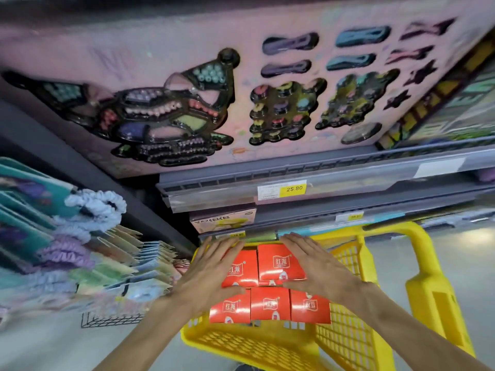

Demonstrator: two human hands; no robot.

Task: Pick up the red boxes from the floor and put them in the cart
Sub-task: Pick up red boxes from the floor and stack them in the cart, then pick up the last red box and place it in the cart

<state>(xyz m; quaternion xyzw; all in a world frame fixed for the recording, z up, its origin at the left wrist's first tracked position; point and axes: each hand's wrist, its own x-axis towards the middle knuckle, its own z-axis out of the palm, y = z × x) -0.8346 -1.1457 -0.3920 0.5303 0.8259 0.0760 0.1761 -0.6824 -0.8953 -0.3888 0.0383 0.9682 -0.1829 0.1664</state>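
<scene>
Several red boxes with white labels sit packed inside the yellow cart [348, 341]. Two lie in the far row [278, 261] and three in the near row [270, 303]. My left hand [211, 271] rests flat on the left side of the far row, fingers spread, thumb at the box's near edge. My right hand [316, 263] lies flat on the right side of the same row, fingers spread. Both hands press against the two far boxes from either side.
The cart's yellow handle [417, 250] rises at the right. Grey shelves with price tags [292, 190] stand just beyond the cart, holding a pink toy package [187, 103]. Hanging goods and hair scrunchies [88, 210] fill the left. Grey floor shows below and at right.
</scene>
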